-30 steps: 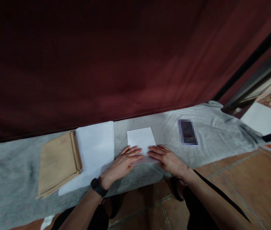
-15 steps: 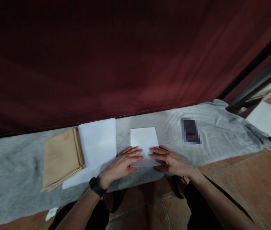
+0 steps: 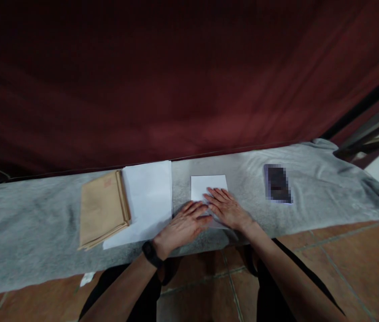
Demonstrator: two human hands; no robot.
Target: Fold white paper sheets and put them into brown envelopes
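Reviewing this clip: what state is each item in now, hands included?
Left hand: open, palm down on the small paper
Right hand: open, palm down, same paper
Small white paper: flat, partly covered
White sheets: stacked, partly under envelopes
Brown envelopes: piled, lying flat
Phone: flat, screen obscured
Grey cloth: spread, wrinkled

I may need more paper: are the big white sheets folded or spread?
Spread: the white sheets lie flat, partly under the brown envelopes.
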